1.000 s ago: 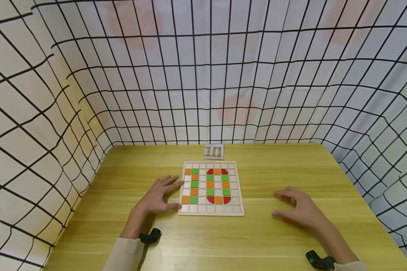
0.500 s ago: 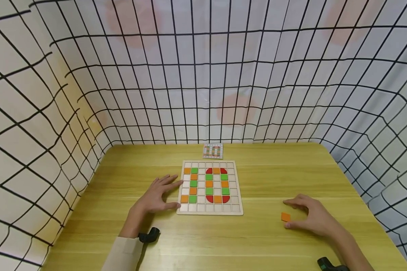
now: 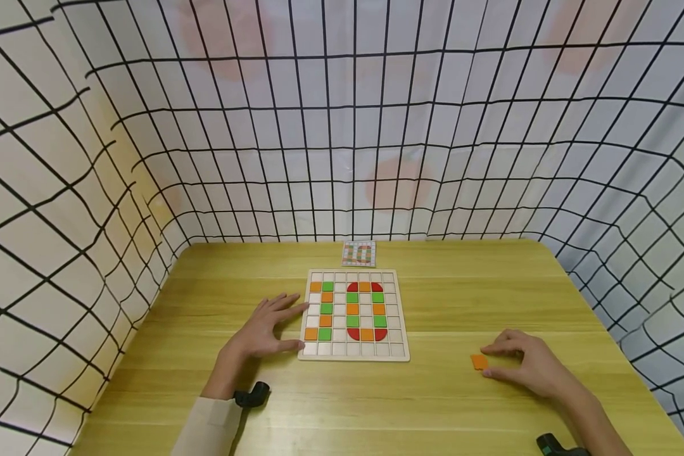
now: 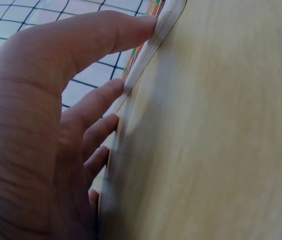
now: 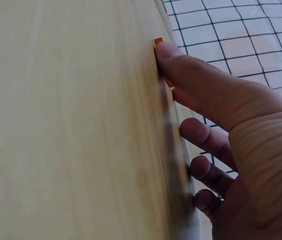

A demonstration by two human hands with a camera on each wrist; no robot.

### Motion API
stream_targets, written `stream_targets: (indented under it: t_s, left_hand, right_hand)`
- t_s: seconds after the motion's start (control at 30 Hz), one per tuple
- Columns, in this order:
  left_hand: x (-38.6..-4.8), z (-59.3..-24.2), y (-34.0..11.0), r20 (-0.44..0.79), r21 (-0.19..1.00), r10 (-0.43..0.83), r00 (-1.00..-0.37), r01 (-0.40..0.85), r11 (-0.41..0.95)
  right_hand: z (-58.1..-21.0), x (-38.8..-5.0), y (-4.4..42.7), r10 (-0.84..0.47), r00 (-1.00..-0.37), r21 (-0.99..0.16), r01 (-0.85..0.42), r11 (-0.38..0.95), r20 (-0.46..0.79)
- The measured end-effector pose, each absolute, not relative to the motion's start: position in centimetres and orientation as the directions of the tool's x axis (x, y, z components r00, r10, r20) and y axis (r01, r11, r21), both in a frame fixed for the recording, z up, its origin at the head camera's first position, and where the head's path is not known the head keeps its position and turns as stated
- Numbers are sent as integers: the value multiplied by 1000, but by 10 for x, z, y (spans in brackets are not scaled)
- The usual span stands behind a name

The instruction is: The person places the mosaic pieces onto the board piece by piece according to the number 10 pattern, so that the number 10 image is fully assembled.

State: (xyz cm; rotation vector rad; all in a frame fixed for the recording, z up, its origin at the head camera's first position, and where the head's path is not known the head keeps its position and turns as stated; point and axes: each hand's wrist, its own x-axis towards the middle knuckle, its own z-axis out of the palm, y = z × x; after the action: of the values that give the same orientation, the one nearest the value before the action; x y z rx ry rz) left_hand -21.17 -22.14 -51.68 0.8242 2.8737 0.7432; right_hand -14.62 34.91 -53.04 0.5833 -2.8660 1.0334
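A pale wooden grid board (image 3: 399, 348) lies on the table, with orange and green square tiles and red rounded tiles forming the digits 1 and 0. My left hand (image 3: 265, 330) rests beside it, fingers spread, thumb and fingertips touching its left edge; the left wrist view has the thumb (image 4: 131, 32) on that edge. Right of the board, my right hand (image 3: 527, 362) pinches an orange square tile (image 3: 479, 362) at its edges between thumb and index finger. Its other fingers are loosely bent. In the right wrist view the thumb (image 5: 180, 62) covers most of the orange tile (image 5: 158, 41).
A small printed card (image 3: 359, 253) with a similar grid pattern lies behind the board. The wooden table (image 3: 399, 405) is bounded by white walls covered in black netting (image 3: 342, 139). A dark wrist device (image 3: 253, 395) is on the left wrist.
My right hand has moved right and toward me, uncovering the orange tile, and its thumb and index finger have closed in on it. My left hand stays at the board's edge.
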Motion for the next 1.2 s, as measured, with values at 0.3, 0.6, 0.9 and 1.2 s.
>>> stream_targets:
  t_s: [0.3, 0.6, 0.9, 1.2]
  left_hand:
    - [-212, -518, -221, 67, 467, 511, -857, 480, 742]
    - [-212, -519, -221, 55, 455, 512, -857, 478, 751]
    - [-212, -517, -221, 67, 459, 512, -856, 482, 746]
    - [-213, -516, -221, 57, 463, 513, -856, 478, 746]
  right_hand:
    - [-528, -151, 342, -318, -934, -591, -352, 726, 165]
    - [-520, -164, 324, -238, -964, -584, -259, 769, 115]
    - [-519, -187, 300, -253, -943, -608, -332, 721, 216]
    - [-518, -202, 273, -293, -909, -629, -417, 656, 297]
